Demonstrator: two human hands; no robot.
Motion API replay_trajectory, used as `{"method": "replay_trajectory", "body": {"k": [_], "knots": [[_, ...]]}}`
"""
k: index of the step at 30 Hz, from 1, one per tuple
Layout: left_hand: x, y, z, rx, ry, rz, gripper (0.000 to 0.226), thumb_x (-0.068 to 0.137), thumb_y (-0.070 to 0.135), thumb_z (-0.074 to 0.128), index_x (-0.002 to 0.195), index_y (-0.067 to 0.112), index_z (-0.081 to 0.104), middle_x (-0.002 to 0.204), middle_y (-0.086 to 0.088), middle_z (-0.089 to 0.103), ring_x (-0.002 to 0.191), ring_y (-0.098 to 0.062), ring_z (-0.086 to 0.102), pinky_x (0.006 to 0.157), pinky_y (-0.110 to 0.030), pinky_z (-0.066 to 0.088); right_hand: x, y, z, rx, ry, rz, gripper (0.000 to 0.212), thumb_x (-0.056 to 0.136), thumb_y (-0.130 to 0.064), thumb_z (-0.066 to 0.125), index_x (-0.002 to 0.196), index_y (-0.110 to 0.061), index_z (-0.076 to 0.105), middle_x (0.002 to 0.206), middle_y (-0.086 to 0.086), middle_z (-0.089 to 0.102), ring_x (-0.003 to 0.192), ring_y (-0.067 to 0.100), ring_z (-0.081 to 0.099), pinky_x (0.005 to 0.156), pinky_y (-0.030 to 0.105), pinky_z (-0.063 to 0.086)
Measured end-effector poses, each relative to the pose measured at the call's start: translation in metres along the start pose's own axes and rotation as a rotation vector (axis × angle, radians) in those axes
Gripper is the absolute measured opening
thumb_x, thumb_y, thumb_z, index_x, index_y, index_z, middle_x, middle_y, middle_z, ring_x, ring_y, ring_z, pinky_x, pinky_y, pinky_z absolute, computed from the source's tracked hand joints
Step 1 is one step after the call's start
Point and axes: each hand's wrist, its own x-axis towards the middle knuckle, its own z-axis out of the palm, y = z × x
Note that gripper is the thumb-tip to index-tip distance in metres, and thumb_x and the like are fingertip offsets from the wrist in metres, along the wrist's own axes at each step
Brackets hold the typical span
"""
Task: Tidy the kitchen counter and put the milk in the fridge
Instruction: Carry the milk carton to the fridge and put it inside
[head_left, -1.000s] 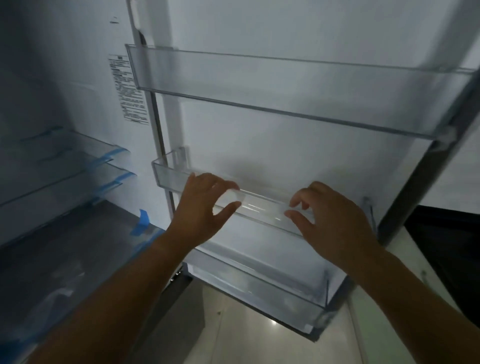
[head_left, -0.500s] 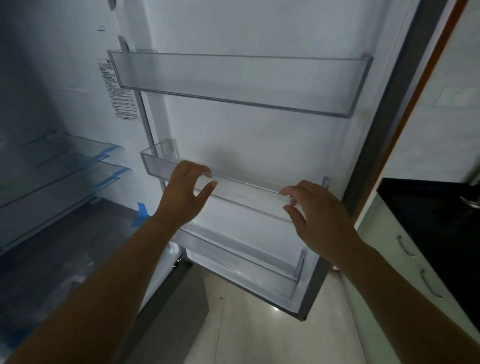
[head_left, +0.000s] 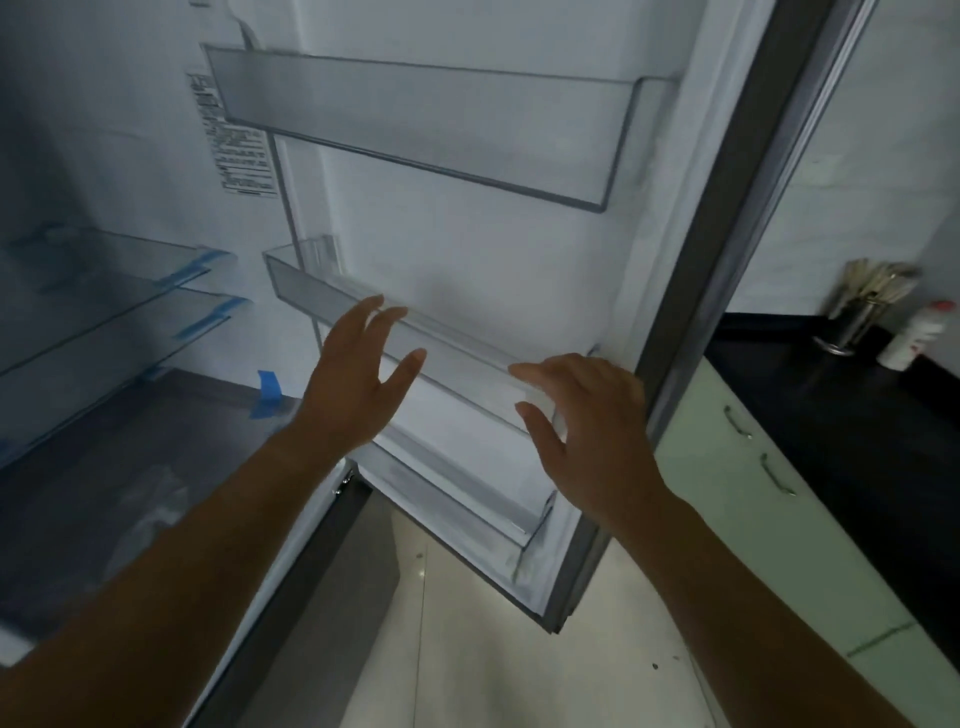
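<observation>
The fridge door stands open in front of me, white inside, with three clear bins. My left hand hovers with straight, spread fingers at the front rim of the middle door bin. My right hand is held loosely open at the right end of that same bin, fingertips at its rim. Neither hand holds anything. A white bottle with a red cap stands on the black counter at the far right; whether it is the milk I cannot tell.
The upper door bin and lower door bin hold nothing. Glass shelves with blue tape sit inside the fridge on the left. A metal utensil holder stands beside the bottle. Pale green drawers run under the counter. Tiled floor lies below.
My view has swung to the right, bringing the counter, bottle and utensil holder into sight. Both hands have loosened from the middle bin's rim and their fingers have straightened.
</observation>
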Motion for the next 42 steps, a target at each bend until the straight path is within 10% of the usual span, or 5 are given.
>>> {"method": "replay_trajectory", "body": {"k": [15,23,31,37,42], "knots": [[-0.099,0.099,-0.027,-0.1,0.089,-0.066,0.044,0.085,0.051,0.05,0.122,0.026,0.051,0.134,0.013,0.035,0.121,0.028,0.015,0.093,0.006,0.014,-0.058,0.011,-0.052,0.371,0.112,-0.116,0.042,0.085,-0.039,0.056,0.113,-0.009,0.059,0.11,0.002,0.064,0.107,0.009,0.054,0.088,0.027,0.048],[-0.113,0.124,-0.02,0.021,0.242,-0.305,0.035,0.082,0.029,0.063,0.114,0.023,0.052,0.129,0.008,0.043,0.121,-0.009,0.042,0.101,-0.041,0.043,-0.036,0.049,-0.049,0.571,0.087,0.043,0.051,0.079,-0.025,0.07,0.121,-0.004,0.051,0.118,0.013,0.061,0.099,0.019,0.062,0.076,0.031,0.057],[-0.156,0.153,-0.03,0.185,0.34,-0.55,0.064,0.081,0.032,0.063,0.137,0.029,0.033,0.138,-0.003,0.042,0.117,-0.012,0.043,0.097,-0.037,0.043,-0.04,0.019,-0.032,0.79,0.023,-0.162,0.048,0.085,-0.025,0.064,0.124,-0.003,0.049,0.12,0.012,0.061,0.105,0.011,0.059,0.082,0.004,0.045],[-0.189,0.168,-0.068,0.307,0.408,-0.628,0.052,0.082,0.033,0.059,0.131,0.026,0.043,0.13,0.003,0.046,0.108,-0.006,0.045,0.085,-0.014,0.04,-0.043,-0.02,0.001,0.962,-0.114,-0.451,0.052,0.092,-0.025,0.051,0.137,-0.002,0.038,0.142,0.014,0.044,0.13,0.02,0.045,0.093,0.038,0.052],[-0.203,0.159,-0.11,0.41,0.404,-0.63,0.052,0.082,0.045,0.049,0.133,0.037,0.039,0.138,0.007,0.044,0.118,-0.007,0.043,0.096,-0.028,0.043,-0.022,-0.069,0.036,0.935,-0.212,-0.599,0.06,0.092,-0.037,0.046,0.143,-0.015,0.024,0.151,0.014,0.03,0.14,0.02,0.027,0.111,0.024,0.03]]}}
